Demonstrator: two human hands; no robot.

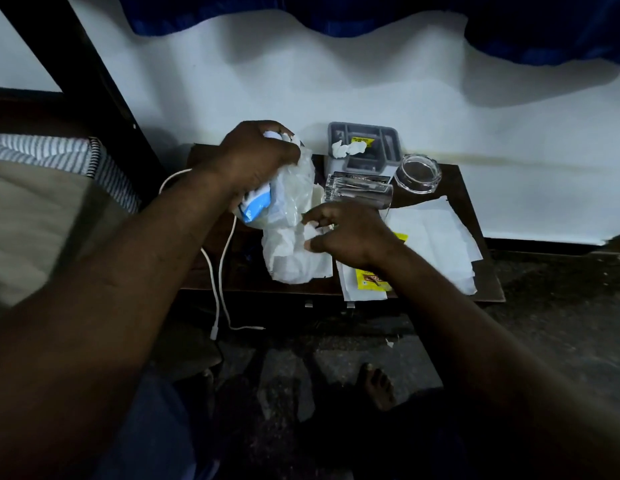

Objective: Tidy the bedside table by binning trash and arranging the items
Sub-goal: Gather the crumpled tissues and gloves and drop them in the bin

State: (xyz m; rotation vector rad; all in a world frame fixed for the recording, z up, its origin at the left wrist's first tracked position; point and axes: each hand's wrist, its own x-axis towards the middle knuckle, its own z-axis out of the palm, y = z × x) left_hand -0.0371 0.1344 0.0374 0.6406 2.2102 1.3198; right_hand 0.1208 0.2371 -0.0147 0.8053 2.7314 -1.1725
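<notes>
Two hands over the tabletop (450, 183): left hand (256, 157), right hand (350, 233). One plastic bag (296, 188) in the left hand, one blue-and-white packet (254, 206) held with it. One grey tray (391, 143) at the far edge. One white wad (339, 148) in the tray, a second beside it, a third pinched in the right hand. One glass tumbler (357, 194) on its side, mid-tabletop. One round glass dish (418, 173) toward the far right corner. Two yellow sachets (370, 282) toward the front edge. At least two white paper sheets (436, 230) overlapping at the right edge; exact number unclear. One white cable (216, 275) over the left edge.
</notes>
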